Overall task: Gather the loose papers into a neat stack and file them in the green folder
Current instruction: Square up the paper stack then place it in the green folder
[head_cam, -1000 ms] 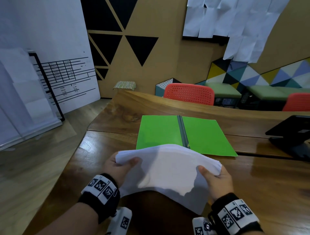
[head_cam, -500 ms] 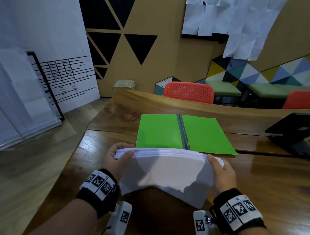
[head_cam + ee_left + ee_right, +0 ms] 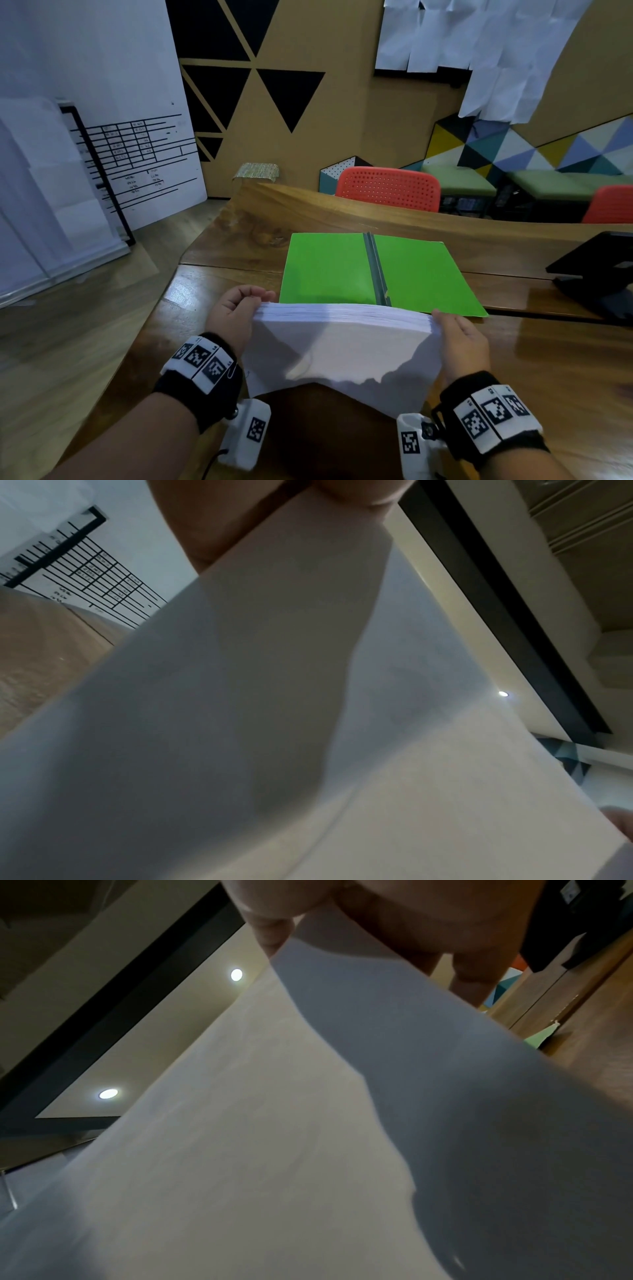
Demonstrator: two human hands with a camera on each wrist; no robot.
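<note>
While the wooden table [image 3: 513,359] gives a hard flat surface, I'd tap the paper stack [image 3: 342,346] edge-down on it to square it. Its lower edge looks ragged. Just beyond, the green folder [image 3: 329,267] lies open, nothing blocking it; a black stand [image 3: 596,270] sits far right. The left hand [image 3: 236,315] and right hand [image 3: 462,342] each grasp a side of the stack, held upright near the table's front edge.
</note>
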